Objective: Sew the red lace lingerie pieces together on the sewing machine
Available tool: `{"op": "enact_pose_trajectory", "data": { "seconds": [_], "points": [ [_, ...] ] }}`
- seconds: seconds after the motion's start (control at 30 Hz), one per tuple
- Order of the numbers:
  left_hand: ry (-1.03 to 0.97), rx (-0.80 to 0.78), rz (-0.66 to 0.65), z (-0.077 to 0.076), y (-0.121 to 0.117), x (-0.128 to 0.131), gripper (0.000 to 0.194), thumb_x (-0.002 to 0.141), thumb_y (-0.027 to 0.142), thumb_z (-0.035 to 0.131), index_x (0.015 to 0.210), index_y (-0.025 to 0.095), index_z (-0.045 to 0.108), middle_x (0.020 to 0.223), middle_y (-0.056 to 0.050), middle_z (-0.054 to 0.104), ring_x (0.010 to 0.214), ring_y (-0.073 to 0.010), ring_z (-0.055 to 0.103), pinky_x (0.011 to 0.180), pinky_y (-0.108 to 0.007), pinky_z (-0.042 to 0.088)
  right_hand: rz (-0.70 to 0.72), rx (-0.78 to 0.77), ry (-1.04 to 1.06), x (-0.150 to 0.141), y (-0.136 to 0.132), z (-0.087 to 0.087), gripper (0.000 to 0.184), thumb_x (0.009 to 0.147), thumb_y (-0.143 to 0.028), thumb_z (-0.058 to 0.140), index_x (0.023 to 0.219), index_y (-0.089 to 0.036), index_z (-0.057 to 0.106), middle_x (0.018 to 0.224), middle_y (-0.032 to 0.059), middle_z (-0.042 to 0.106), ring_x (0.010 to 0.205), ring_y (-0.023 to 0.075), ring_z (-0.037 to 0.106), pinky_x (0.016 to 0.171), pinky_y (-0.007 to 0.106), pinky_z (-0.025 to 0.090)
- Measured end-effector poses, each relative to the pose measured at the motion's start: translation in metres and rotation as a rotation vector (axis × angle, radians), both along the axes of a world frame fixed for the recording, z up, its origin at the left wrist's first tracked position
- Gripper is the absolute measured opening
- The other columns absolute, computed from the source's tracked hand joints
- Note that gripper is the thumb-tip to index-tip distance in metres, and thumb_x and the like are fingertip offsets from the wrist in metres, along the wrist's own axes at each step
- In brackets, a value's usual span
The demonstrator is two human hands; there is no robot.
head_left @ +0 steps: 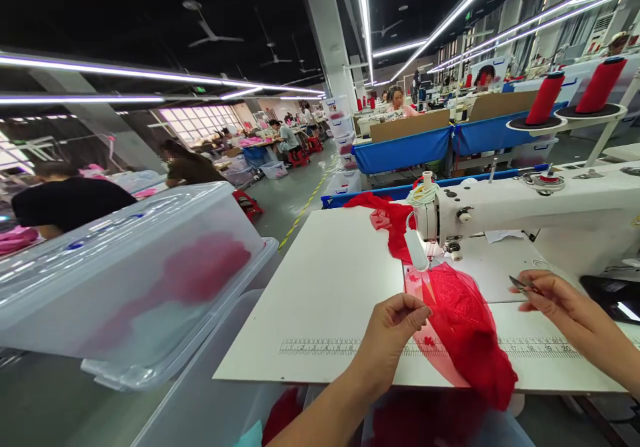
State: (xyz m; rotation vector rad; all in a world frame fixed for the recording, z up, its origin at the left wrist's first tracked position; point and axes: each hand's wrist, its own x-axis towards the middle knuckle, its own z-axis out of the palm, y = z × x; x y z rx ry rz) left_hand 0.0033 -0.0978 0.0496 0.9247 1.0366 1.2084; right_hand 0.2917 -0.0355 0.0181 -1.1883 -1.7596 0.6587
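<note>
My left hand [395, 330] is closed in a pinch on the edge of a red lace garment [463, 327] that lies on the white sewing table [325, 287] and hangs over its front edge. The garment runs up under the needle area of the white sewing machine [525, 210]. More red fabric [385, 217] trails behind the machine head. My right hand [565, 303] hovers to the right of the garment, fingers closed on small metal thread snips [523, 285].
A clear plastic bin [130, 280] with red fabric inside stands tilted at my left, over another bin [210, 393]. Two red thread cones [545, 97] stand behind the machine. A dark phone [613, 297] lies at right. Other people work at tables beyond the aisle.
</note>
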Motion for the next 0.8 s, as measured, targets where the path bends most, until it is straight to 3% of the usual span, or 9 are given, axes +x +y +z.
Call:
{"op": "enact_pose_trajectory", "data": {
  "seconds": [0.03, 0.13, 0.23, 0.33, 0.43, 0.57, 0.8],
  "points": [
    [-0.023, -0.006, -0.002, 0.0, 0.0, 0.003, 0.038, 0.064, 0.049, 0.087, 0.071, 0.016, 0.069, 0.069, 0.001, 0.058, 0.069, -0.0112, 0.046, 0.071, -0.025, 0.039, 0.04, -0.066, 0.1, -0.015, -0.013, 0.004, 0.04, 0.087, -0.065, 0.055, 0.088, -0.026, 0.061, 0.085, 0.0071, 0.071, 0.055, 0.0172, 0.062, 0.053, 0.033, 0.052],
    [-0.08, -0.017, 0.003, 0.0, 0.001, 0.012, 0.037, 0.062, 0.047, 0.088, 0.072, 0.017, 0.07, 0.07, 0.001, 0.058, 0.069, -0.0104, 0.046, 0.071, -0.024, 0.04, 0.12, -0.208, 0.363, -0.06, -0.048, 0.011, 0.032, 0.09, -0.056, 0.059, 0.096, -0.025, 0.059, 0.059, -0.0028, 0.059, 0.047, 0.0129, 0.05, 0.05, 0.028, 0.046],
    [-0.091, -0.027, 0.028, -0.002, 0.003, 0.019, 0.036, 0.062, 0.046, 0.089, 0.072, 0.017, 0.07, 0.07, 0.001, 0.059, 0.069, -0.0104, 0.047, 0.073, -0.025, 0.041, 0.032, -0.404, 0.589, -0.094, -0.063, 0.013, 0.042, 0.075, -0.058, 0.076, 0.095, -0.021, 0.067, 0.071, 0.0009, 0.062, 0.062, 0.014, 0.055, 0.058, 0.027, 0.048],
    [-0.075, -0.012, 0.03, -0.004, 0.002, 0.022, 0.035, 0.063, 0.046, 0.088, 0.072, 0.018, 0.07, 0.07, 0.002, 0.059, 0.07, -0.0103, 0.048, 0.072, -0.024, 0.042, -0.011, -0.572, 0.761, -0.114, -0.063, 0.012, 0.052, 0.062, -0.059, 0.085, 0.094, -0.019, 0.072, 0.065, -0.0029, 0.052, 0.058, 0.0106, 0.045, 0.055, 0.026, 0.042],
    [-0.02, 0.035, 0.008, -0.006, 0.001, 0.024, 0.032, 0.067, 0.045, 0.085, 0.074, 0.018, 0.07, 0.071, 0.001, 0.062, 0.071, -0.0111, 0.051, 0.072, -0.024, 0.043, -0.021, -0.603, 0.837, -0.124, -0.059, 0.014, 0.055, 0.056, -0.054, 0.089, 0.096, -0.018, 0.074, 0.06, -0.0066, 0.041, 0.055, 0.008, 0.035, 0.053, 0.025, 0.036],
    [0.1, 0.137, -0.018, -0.01, 0.001, 0.026, 0.026, 0.075, 0.042, 0.08, 0.076, 0.017, 0.071, 0.075, -0.001, 0.065, 0.074, -0.0133, 0.055, 0.073, -0.026, 0.046, -0.03, -0.555, 0.85, -0.132, -0.057, 0.016, 0.046, 0.056, -0.053, 0.089, 0.08, -0.018, 0.072, 0.054, -0.0077, 0.035, 0.05, 0.0075, 0.027, 0.047, 0.025, 0.028],
    [0.244, 0.178, -0.003, -0.013, 0.002, 0.023, 0.023, 0.08, 0.04, 0.074, 0.077, 0.018, 0.07, 0.076, -0.002, 0.064, 0.075, -0.0155, 0.056, 0.071, -0.028, 0.046, -0.079, -0.482, 0.882, -0.136, -0.057, 0.011, 0.039, 0.064, -0.051, 0.087, 0.071, -0.018, 0.067, 0.062, -0.0045, 0.045, 0.056, 0.0082, 0.033, 0.05, 0.025, 0.03]
  ]
}}
